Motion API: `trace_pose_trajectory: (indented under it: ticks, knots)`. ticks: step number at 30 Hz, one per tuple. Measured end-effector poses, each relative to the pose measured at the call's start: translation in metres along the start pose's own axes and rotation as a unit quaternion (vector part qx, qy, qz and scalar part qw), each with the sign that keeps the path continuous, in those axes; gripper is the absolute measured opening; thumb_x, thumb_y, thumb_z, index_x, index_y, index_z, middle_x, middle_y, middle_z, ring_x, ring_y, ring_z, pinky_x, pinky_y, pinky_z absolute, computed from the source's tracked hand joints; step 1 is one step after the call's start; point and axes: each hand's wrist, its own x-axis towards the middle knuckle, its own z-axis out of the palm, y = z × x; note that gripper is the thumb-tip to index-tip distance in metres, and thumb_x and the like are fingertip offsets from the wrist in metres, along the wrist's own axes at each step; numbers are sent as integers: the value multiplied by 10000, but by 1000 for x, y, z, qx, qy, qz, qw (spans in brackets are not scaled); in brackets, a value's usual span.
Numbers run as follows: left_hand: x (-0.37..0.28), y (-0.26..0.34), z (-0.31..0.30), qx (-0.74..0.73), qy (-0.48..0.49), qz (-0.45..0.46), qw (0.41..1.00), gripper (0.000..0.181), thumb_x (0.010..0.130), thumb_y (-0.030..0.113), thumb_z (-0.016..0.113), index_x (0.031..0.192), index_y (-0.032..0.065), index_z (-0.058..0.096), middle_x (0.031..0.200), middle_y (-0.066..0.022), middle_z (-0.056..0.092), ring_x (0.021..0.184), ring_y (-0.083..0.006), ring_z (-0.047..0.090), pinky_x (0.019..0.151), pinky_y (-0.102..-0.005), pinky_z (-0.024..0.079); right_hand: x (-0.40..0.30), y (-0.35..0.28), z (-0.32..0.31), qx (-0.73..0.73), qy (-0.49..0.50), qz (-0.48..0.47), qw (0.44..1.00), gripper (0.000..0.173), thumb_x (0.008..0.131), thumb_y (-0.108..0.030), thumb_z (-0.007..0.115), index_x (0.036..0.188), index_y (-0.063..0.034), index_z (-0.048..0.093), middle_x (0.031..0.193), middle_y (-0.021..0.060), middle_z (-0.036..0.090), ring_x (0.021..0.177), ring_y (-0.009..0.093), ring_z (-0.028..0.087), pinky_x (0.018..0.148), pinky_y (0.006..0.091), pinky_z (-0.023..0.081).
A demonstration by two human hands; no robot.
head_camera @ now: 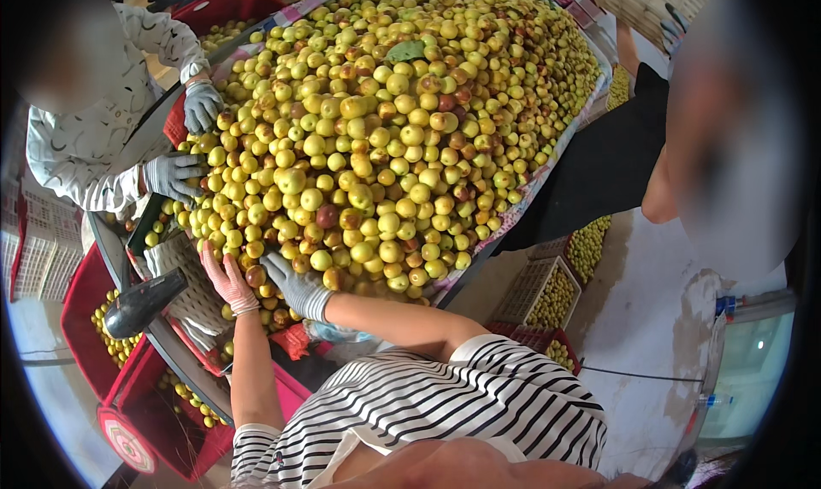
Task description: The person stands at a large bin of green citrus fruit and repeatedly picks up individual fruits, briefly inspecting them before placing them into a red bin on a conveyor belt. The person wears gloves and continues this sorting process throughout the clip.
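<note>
A large heap of yellow-green jujubes [359,168], some blotched reddish brown, fills a cloth-lined bed in front of me. My left hand [229,286], in a pink-and-white striped glove, lies at the heap's near left edge with its fingers spread against the fruit. Just to its right, my right hand [296,288] in a grey glove reaches into the near edge, palm down. Its fingers are apart, with the tips among jujubes; I see no fruit gripped in either hand. A green leaf [406,51] rests on top of the heap.
A co-worker's grey-gloved hands [173,176] touch the heap's left side. Another person stands at the right. A black hair-dryer-shaped tool [142,302] juts over the left-hand chute. Red bins [90,325] holding jujubes stand below left. Filled crates [535,287] sit on the floor at right.
</note>
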Motion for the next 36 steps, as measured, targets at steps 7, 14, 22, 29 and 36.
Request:
trace_pose_trajectory:
  ticks: [7, 14, 22, 29, 36]
  knots:
    - [0, -7, -6, 22, -26, -2, 999, 535, 992, 310, 500, 1432, 19, 411, 1460, -176, 416, 1403, -312, 315, 1140, -398, 256, -62, 3, -42, 116, 73, -218, 966, 412, 859, -108, 609, 1268, -78, 574, 1321, 154, 508, 1124, 302, 578, 985, 402, 466]
    - [-6, -3, -9, -71, -63, -71, 993, 614, 1002, 389, 471, 1473, 18, 340, 1521, -168, 336, 1430, -296, 269, 1168, -389, 201, -92, 131, -172, 297, 421, -132, 847, 243, 917, -230, 622, 1099, -71, 637, 1027, 79, 673, 941, 194, 660, 839, 316, 535]
    - [-12, -1, -22, 48, -107, -30, 993, 599, 1020, 390, 439, 1481, 25, 323, 1530, -178, 324, 1417, -311, 299, 1156, -386, 235, -93, 240, -268, -55, 408, 241, 879, 471, 855, -93, 645, 1302, -186, 533, 1297, 148, 529, 1244, 344, 466, 1061, 458, 394]
    - [-27, -2, -29, 84, -128, -51, 987, 641, 1005, 463, 426, 1470, 30, 337, 1495, -191, 378, 1379, -336, 350, 1129, -410, 266, -115, 241, -261, 52, 526, 177, 830, 386, 779, -141, 700, 1135, -107, 554, 1114, 161, 538, 1052, 359, 539, 921, 449, 453]
    - [-30, -23, -36, 96, -118, -72, 986, 666, 995, 498, 440, 1487, 65, 326, 1492, -185, 388, 1337, -328, 415, 1097, -391, 322, -190, 180, -136, 116, 538, 79, 831, 336, 748, -113, 658, 1063, -74, 550, 991, 164, 596, 929, 368, 617, 791, 420, 511]
